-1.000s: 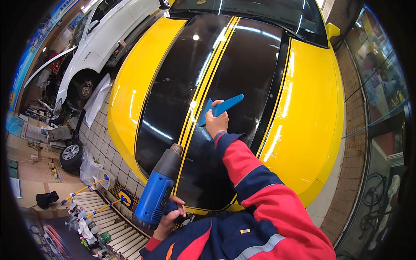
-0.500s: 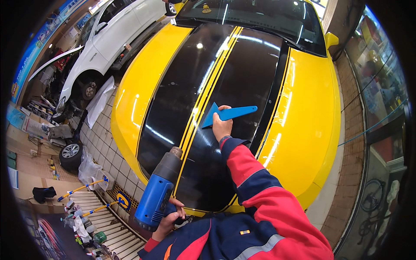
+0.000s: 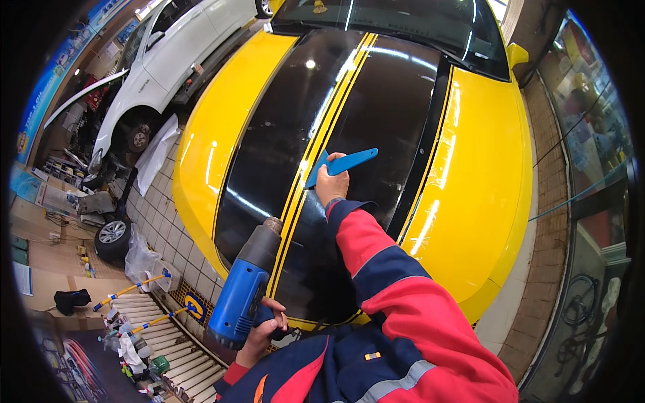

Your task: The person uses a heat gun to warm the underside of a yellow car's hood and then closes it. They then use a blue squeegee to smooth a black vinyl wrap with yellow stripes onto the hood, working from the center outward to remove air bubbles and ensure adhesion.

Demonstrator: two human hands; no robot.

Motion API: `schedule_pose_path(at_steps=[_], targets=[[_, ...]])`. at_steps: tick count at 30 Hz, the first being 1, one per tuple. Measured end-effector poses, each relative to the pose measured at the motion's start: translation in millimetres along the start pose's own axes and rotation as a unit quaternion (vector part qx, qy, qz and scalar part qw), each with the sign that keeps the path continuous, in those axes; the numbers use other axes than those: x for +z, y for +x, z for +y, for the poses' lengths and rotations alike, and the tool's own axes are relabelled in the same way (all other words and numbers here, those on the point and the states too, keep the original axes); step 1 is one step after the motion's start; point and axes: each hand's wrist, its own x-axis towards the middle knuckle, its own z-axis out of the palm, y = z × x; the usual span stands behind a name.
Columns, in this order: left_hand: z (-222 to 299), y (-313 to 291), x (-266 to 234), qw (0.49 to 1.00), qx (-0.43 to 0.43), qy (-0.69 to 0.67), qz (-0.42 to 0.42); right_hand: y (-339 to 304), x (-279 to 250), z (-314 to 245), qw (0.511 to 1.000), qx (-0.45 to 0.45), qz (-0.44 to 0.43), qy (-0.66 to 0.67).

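My right hand (image 3: 332, 183) is closed around a blue plastic squeegee (image 3: 355, 161). The blade end rests by the yellow centre stripes (image 3: 321, 127), and the handle points to the right. Under it lies the yellow car's hood, with wide glossy black bands (image 3: 379, 111). In my left hand (image 3: 263, 330) is a blue heat gun (image 3: 240, 295), gripped by its handle at the hood's front edge. Its metal nozzle points up and away, over the front of the black band. Part of the left hand's fingers is hidden behind the gun.
A white car (image 3: 171, 64) with its front wheel off stands at the left. Near it are a loose wheel (image 3: 111, 240) and a plastic bag (image 3: 142, 254). Yellow-blue poles (image 3: 132, 292) reach over a slatted grate (image 3: 144, 319). Glass panels (image 3: 591, 114) line the right side.
The squeegee and my right hand have shifted slightly left, toward the centre stripes, and the squeegee's handle has swung upward. The heat gun has barely moved.
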Motion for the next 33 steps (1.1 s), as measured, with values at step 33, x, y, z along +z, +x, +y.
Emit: schedule_pose_path(at_steps=[33], targets=[[1,-6,0,0.999,0.008,0.016,0.041,67,-84,-19,0.747,-0.443,-0.376,-0.323]])
